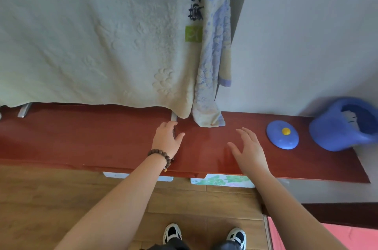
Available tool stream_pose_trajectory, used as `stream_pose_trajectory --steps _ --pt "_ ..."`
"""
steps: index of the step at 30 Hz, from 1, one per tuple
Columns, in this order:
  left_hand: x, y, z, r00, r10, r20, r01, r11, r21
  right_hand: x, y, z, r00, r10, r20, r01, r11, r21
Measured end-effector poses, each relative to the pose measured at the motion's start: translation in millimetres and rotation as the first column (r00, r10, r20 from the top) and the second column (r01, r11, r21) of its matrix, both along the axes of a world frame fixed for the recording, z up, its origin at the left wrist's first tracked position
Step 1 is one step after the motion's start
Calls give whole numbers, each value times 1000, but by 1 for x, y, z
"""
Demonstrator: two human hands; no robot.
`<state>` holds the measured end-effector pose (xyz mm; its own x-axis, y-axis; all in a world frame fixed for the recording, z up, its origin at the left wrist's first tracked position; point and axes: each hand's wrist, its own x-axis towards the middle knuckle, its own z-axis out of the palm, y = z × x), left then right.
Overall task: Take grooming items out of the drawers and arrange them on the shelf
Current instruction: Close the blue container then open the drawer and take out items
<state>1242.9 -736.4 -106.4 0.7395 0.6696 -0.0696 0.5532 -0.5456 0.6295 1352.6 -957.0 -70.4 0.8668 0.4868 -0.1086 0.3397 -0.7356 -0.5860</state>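
Left hand fingers curled on thin dark item | right hand fingers spread, empty, above shelf

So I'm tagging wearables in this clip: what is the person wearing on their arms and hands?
Both forearms are bare, with no sleeves in view and no gloves. The left hand has a bracelet of round dark brown wooden beads at the wrist, with a small golden bead hanging from it. The right hand and its wrist carry nothing: no ring, watch or band shows.
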Motion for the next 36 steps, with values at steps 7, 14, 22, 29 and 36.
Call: stream_pose_trajectory --steps 7,14,22,29,36 --pt "63 -94 42 937 -263 231 261 965 39 22 -47 15 996 -80 28 79 996 51" --pt "156 -192 44 901 -423 91 414 904 107 72 -158 34 960 -263 101 251 961 112" --pt "223 -245 -2 874 -446 -192 457 889 17 135 -246 39 938 -324 122 308 942 131" --pt "239 -254 -9 943 -318 -101 327 941 89 165 -262 32 932 -359 42 349 924 156" --pt "252 -275 63 857 -287 427 314 949 9 185 -266 29 909 -416 -1 405 886 226"
